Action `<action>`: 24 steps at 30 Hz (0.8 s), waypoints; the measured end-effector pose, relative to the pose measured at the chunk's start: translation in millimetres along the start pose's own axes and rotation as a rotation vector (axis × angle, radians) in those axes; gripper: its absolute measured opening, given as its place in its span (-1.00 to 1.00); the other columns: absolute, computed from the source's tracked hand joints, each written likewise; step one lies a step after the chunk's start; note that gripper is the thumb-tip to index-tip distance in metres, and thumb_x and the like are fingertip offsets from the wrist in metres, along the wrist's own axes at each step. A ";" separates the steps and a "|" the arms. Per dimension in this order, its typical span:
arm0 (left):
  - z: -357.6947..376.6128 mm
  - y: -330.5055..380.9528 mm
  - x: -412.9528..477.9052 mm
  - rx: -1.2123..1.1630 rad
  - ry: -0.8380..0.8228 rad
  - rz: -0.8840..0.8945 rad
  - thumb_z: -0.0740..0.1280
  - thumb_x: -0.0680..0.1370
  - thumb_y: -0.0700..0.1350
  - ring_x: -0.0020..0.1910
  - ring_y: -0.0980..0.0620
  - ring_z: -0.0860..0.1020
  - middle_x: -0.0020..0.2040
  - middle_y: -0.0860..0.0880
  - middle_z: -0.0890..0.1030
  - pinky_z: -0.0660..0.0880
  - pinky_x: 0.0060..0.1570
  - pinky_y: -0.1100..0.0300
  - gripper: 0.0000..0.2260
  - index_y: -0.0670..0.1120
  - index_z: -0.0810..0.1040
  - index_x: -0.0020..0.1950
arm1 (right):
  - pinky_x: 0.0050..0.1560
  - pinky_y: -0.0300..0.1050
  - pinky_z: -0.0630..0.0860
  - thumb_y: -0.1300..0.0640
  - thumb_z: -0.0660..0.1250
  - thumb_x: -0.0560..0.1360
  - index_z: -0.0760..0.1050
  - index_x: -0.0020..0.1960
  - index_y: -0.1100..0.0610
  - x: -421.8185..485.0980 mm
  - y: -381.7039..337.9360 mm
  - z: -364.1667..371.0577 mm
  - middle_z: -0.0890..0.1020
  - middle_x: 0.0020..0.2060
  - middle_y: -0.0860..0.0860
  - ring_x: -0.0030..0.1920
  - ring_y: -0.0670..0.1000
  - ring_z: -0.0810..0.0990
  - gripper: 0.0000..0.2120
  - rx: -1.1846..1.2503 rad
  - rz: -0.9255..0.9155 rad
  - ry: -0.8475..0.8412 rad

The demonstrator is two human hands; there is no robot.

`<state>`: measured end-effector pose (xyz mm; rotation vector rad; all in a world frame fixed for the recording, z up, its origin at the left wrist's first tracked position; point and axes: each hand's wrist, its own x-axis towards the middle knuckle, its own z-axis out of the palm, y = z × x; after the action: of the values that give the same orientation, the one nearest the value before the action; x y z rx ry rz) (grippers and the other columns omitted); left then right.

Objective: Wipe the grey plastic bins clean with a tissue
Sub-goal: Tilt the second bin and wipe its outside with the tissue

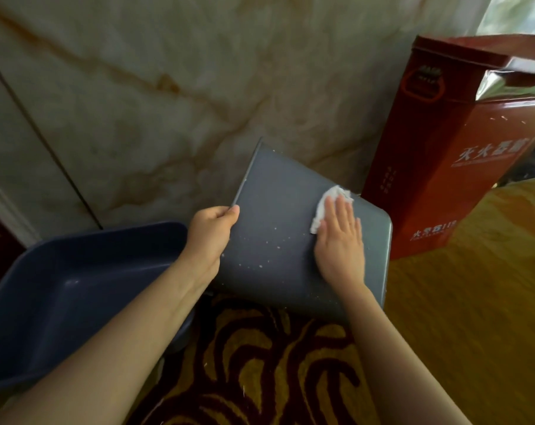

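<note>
A grey plastic bin (278, 191) lies tipped on its side in the middle of the view, its broad outer wall facing me and dotted with white specks. My left hand (211, 234) grips its rim at the left edge. My right hand (339, 243) lies flat on the wall near the bin's base, pressing a crumpled white tissue (327, 204) against it; the tissue sticks out past my fingertips. A second, darker grey bin (60, 289) sits at the lower left with its opening toward me, partly under my left forearm.
A tall red box (444, 167) with white lettering stands just right of the tipped bin, against a marble-patterned wall (168, 87). A dark red and gold patterned carpet (260, 363) lies below. Yellow-brown flooring (474, 286) spreads to the right.
</note>
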<state>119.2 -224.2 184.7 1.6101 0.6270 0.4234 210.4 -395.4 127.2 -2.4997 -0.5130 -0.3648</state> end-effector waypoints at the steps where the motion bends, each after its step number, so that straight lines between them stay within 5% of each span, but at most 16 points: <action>1: -0.4 0.0 -0.1 0.002 0.000 0.008 0.25 0.52 -0.05 -0.19 -0.05 0.37 -0.15 -0.10 0.41 0.32 -0.15 0.06 -0.89 -0.07 0.46 -0.14 | 0.49 -0.03 -0.17 0.10 -0.12 0.62 -0.12 0.51 0.07 0.7 11.0 -2.8 -0.07 0.52 0.04 0.50 -0.01 -0.16 -0.53 -0.003 0.053 -0.011; 8: -5.7 9.4 -1.9 0.010 0.002 0.088 0.24 0.53 -0.05 -0.17 -0.06 0.39 -0.15 -0.10 0.43 0.36 -0.12 0.05 -0.86 -0.09 0.49 -0.14 | 0.49 0.00 -0.13 0.19 -0.09 0.62 -0.11 0.50 0.17 13.9 14.2 -10.9 -0.06 0.52 0.14 0.51 0.06 -0.16 -0.53 0.094 0.092 -0.010; 14: -2.1 18.5 -5.0 -0.010 0.012 0.123 0.26 0.53 -0.07 -0.05 -0.16 0.62 -0.11 -0.17 0.67 0.53 0.05 -0.09 -0.83 -0.02 0.61 -0.20 | 0.46 -0.09 -0.22 0.14 -0.03 0.62 -0.05 0.50 0.16 32.6 -76.0 -11.2 -0.03 0.52 0.09 0.49 -0.01 -0.16 -0.52 0.123 -0.364 0.016; 24: -7.6 7.4 -1.6 -0.119 -0.019 0.045 0.23 0.54 -0.14 -0.41 0.16 0.64 -0.43 0.07 0.68 0.51 -0.46 0.35 -0.73 -0.01 0.63 -0.30 | 0.45 -0.13 -0.25 0.08 -0.06 0.63 -0.04 0.50 0.18 30.7 -95.7 -8.6 -0.03 0.52 0.07 0.51 -0.01 -0.15 -0.52 -0.009 -0.520 -0.102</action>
<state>114.5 -219.6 193.2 1.5154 0.5421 0.4700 195.1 -317.8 189.9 -2.3733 -1.2095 -0.4325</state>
